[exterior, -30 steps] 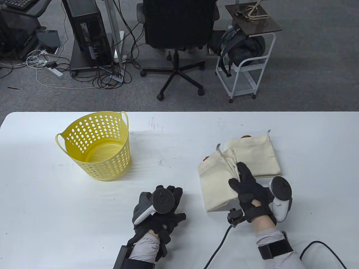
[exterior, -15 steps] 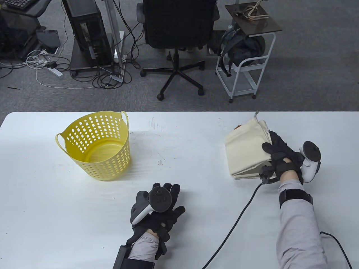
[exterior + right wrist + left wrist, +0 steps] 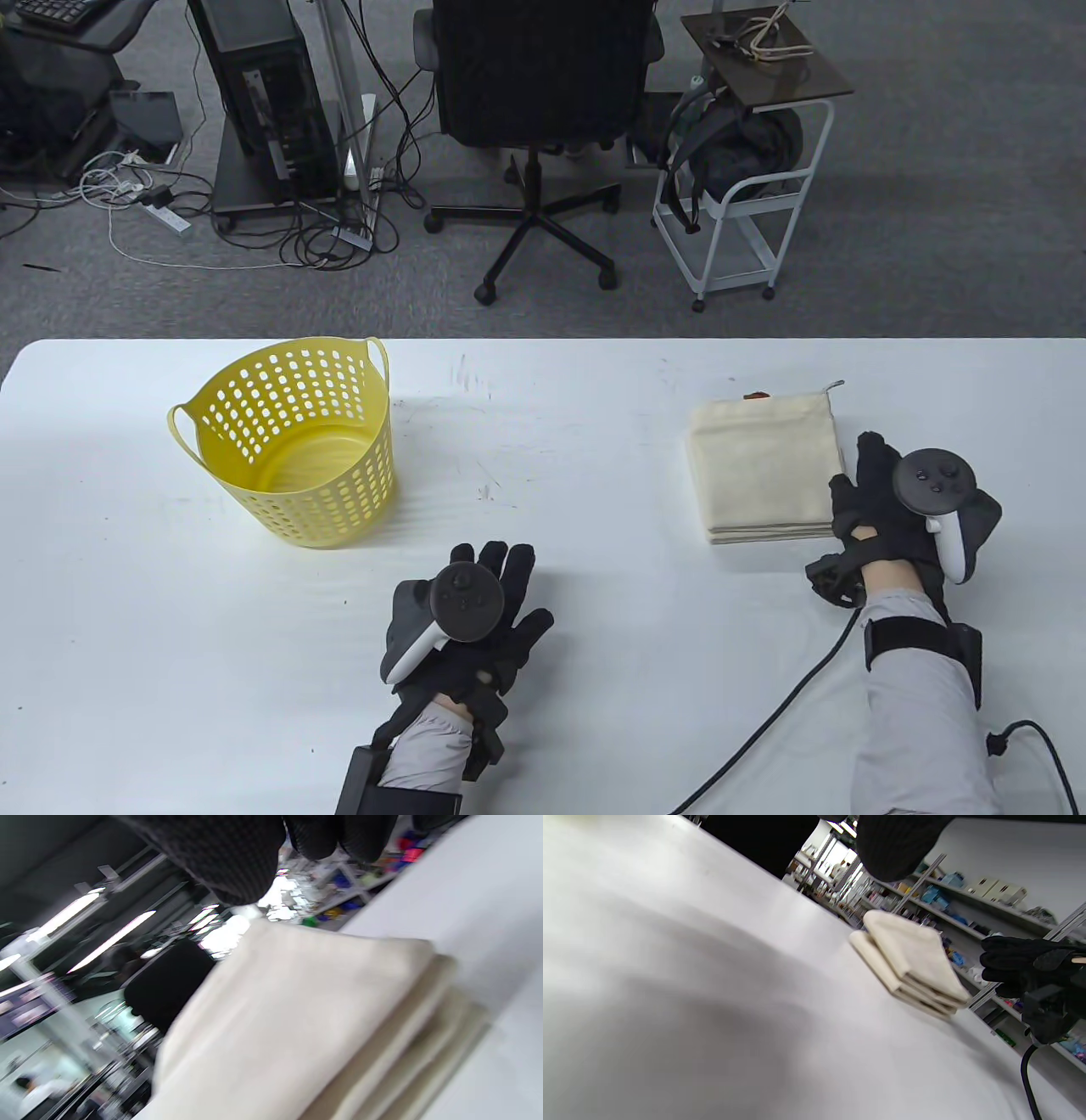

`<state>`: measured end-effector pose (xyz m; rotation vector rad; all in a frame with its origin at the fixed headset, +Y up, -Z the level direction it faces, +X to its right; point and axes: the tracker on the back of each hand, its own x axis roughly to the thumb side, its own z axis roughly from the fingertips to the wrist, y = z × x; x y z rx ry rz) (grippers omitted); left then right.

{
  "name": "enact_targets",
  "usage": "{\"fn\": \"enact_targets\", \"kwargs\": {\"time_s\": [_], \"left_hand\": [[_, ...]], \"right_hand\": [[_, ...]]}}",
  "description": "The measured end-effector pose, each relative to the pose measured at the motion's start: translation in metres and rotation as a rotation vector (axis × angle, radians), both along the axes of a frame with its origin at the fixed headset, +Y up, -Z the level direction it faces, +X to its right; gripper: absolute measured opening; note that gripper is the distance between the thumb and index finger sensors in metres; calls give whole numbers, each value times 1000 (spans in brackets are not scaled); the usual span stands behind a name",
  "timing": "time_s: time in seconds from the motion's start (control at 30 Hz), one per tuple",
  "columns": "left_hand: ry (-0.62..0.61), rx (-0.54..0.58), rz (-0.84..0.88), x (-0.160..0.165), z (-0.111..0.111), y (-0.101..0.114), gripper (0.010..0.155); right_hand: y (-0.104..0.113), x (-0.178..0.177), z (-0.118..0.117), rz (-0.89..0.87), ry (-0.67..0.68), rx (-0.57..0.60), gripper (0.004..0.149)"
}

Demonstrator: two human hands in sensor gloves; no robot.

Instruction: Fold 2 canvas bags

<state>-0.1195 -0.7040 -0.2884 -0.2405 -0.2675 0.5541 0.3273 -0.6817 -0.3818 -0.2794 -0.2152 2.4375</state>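
**Second bag now stacked**

Folded canvas bags [image 3: 761, 467] are lying stacked on the surface [image 3: 594, 475]; right hand [image 3: 899, 518] is resting beside them, fingers apart, empty. Left hand [image 3: 467, 624] is lying flat, spread. Risk: brushing the stack is skewing layers.

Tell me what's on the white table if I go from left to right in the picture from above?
yellow basket → left hand → folded canvas bags → right hand
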Motion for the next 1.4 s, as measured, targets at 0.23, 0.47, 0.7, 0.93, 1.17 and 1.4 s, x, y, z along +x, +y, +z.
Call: {"fn": "enact_targets", "kwargs": {"time_s": [0.23,0.47,0.7,0.93,1.17,1.4], "left_hand": [[80,286,-65,-4,21,31,75],[12,179,-176,-1,15,3,94],[-46,99,-356,21,12,-22,92],[-65,52,-367,29,9,-30,87],[-47,-6,-340,23,3,-37,87],[-62,-86,-294,23,-2,-45,84]], "right_hand": [[34,-111,53,256,298,167,65],[5,-193,90,406,355,189,76],[-51,-204,93,450,459,-231,90],[-59,-197,89,386,458,-286,90],[-64,-211,90,397,527,-292,89],[-74,-212,82,367,535,-356,88]]}}
